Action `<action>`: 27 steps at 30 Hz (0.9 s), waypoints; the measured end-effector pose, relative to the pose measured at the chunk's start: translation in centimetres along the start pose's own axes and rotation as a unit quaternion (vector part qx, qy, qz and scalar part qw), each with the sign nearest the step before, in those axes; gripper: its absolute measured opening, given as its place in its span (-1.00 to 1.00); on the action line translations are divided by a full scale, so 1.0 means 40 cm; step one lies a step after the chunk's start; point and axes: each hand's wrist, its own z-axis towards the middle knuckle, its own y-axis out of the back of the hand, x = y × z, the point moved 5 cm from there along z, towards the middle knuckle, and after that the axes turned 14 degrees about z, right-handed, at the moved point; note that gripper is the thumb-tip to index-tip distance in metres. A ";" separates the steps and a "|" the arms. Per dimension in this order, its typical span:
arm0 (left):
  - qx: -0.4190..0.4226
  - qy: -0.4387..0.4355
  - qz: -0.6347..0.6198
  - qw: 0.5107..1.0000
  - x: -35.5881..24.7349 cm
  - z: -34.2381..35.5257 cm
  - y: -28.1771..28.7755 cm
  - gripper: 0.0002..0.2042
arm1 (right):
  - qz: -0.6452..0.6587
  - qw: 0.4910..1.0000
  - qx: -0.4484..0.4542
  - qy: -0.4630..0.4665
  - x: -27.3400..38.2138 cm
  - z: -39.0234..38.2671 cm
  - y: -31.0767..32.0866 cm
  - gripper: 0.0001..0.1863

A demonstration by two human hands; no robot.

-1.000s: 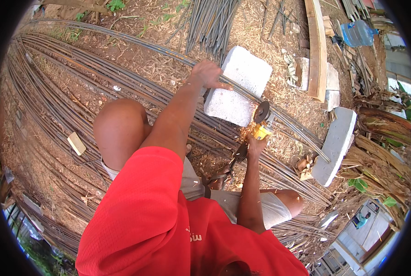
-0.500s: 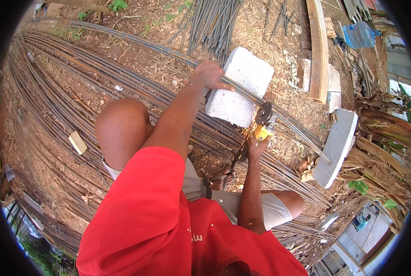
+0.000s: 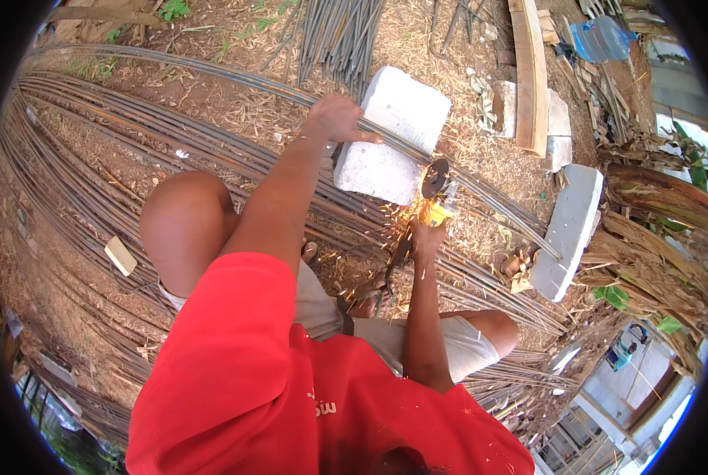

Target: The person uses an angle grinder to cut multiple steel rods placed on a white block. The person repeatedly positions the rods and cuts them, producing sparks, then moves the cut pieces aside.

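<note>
My left hand [image 3: 339, 120] is wrapped round a small bundle of steel bars [image 3: 480, 187], its thumb stretched along them. The bars lie across a white concrete block [image 3: 385, 170], and their right ends rest by a grey slab [image 3: 563, 237]. In my right hand [image 3: 428, 236] is a yellow angle grinder [image 3: 441, 211], gripped by its body. Its dark cutting disc [image 3: 434, 179] stands against the bars just right of the block. Orange sparks [image 3: 401, 226] spray from there toward my right wrist and legs. My fingers partly hide the grinder's body.
Many long rusty bars [image 3: 156, 134] run under and beside my legs. A pile of short bars [image 3: 338, 39] lies beyond the block. A wooden plank [image 3: 529, 87], a blue water bottle [image 3: 601, 39] and dry husks are at the right. A power cord crosses near my foot [image 3: 373, 297].
The sparks have grown thicker and spread wider. The whole view has shifted, so the things appear further left and slightly higher. Both hands keep their grips.
</note>
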 end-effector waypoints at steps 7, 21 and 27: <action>0.017 -0.002 0.011 1.000 0.000 0.003 0.002 0.07 | -0.036 0.998 -0.009 -0.049 -0.016 0.005 -0.009 -0.62; 0.004 -0.002 0.010 1.000 0.002 0.005 -0.008 0.07 | -0.036 0.998 -0.010 -0.040 -0.005 0.013 -0.011 -0.67; 0.009 -0.007 0.004 1.000 0.000 0.005 -0.005 0.09 | 0.098 0.995 0.025 -0.012 0.045 -0.013 -0.031 -0.66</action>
